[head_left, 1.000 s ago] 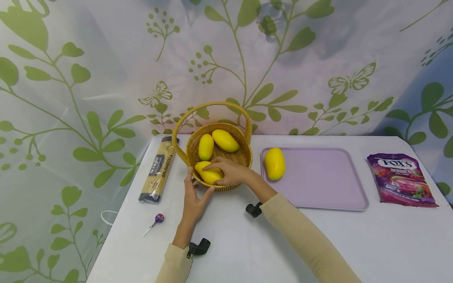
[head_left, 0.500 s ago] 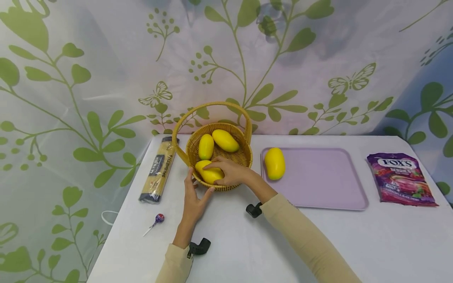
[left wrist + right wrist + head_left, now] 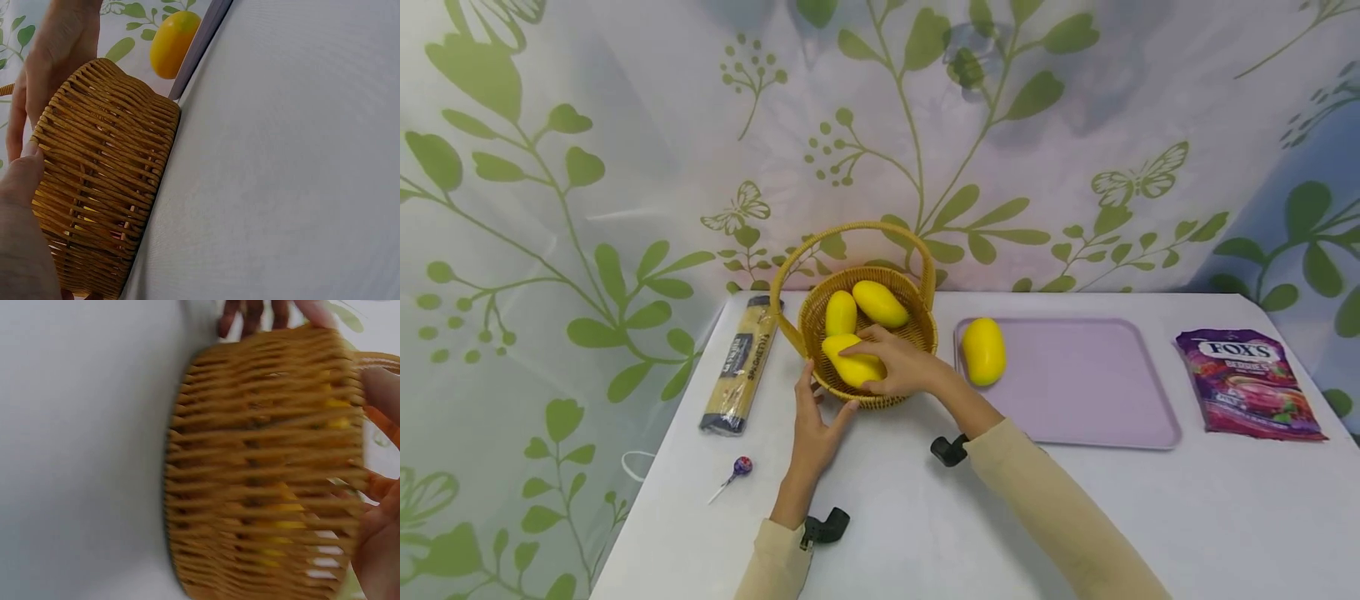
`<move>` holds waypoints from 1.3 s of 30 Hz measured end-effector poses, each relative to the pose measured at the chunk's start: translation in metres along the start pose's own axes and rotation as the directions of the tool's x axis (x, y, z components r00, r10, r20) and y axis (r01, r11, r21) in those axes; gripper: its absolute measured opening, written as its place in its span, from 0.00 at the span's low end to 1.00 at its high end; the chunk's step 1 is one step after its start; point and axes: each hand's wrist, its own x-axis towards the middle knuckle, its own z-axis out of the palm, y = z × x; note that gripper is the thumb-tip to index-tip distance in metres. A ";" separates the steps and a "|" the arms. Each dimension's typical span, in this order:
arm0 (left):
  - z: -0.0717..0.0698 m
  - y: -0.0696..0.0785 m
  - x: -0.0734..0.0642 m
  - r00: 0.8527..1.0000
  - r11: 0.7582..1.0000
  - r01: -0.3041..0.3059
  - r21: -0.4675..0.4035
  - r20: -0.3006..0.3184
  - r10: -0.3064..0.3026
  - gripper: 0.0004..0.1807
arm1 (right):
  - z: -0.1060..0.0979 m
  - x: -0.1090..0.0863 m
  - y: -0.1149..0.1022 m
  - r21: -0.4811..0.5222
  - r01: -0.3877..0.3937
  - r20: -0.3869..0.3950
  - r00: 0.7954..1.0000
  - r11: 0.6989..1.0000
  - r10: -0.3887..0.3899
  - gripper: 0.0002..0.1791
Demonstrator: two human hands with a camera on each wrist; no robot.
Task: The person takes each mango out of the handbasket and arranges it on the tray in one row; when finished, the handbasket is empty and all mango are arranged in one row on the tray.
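A round wicker basket (image 3: 880, 402) with a tall hoop handle stands at the back of the table, in the middle of the head view. In its front part my right hand (image 3: 904, 363) grips a yellow mango (image 3: 854, 372), thumb and fingers on opposite sides. Two other mangoes, one upright (image 3: 841, 312) and one slanted (image 3: 881, 303), lie behind it in the basket. My left hand (image 3: 812, 435) holds the basket's front-left side. Its thumb (image 3: 22, 175) presses the rim in the left wrist view, while its other fingers (image 3: 253, 315) touch the outer wall in the right wrist view.
Right of the basket lies a lilac tray (image 3: 1075, 383) with another mango (image 3: 983, 352) at its left end. A purple candy bag (image 3: 1251, 383) is at far right. Left are a spaghetti pack (image 3: 741, 367) and a lollipop (image 3: 742, 466). A patterned curtain (image 3: 1037, 167) hangs behind.
The gripped mango has shifted slightly right and away from the front rim with my right hand. My left hand stays on the basket. The head view has tilted a little.
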 end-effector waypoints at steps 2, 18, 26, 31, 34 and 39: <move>0.000 0.000 -0.001 1.000 1.000 0.006 0.004 -0.001 -0.006 0.53 | -0.006 -0.006 -0.002 -0.001 0.004 -0.027 1.000 1.000 -0.004 0.31; -0.001 0.003 -0.003 1.000 1.000 0.025 -0.015 0.006 -0.025 0.52 | -0.060 -0.087 0.018 0.033 -0.144 -0.288 0.946 0.989 0.147 0.33; -0.001 0.003 -0.001 1.000 1.000 0.012 -0.018 0.003 -0.012 0.52 | -0.074 -0.133 0.042 0.000 -0.228 -0.420 0.884 0.974 0.207 0.33; 0.000 0.001 0.000 1.000 1.000 0.018 -0.009 0.002 -0.018 0.52 | -0.071 -0.156 0.057 -0.010 -0.313 -0.461 0.844 0.950 0.273 0.32; 0.000 0.000 0.000 1.000 1.000 0.024 -0.006 0.004 -0.024 0.52 | -0.066 -0.167 0.065 0.007 -0.360 -0.466 0.824 0.933 0.322 0.32; 0.000 -0.001 0.000 1.000 1.000 0.011 -0.001 0.004 -0.011 0.52 | -0.056 -0.178 0.077 0.006 -0.399 -0.472 0.807 0.917 0.355 0.32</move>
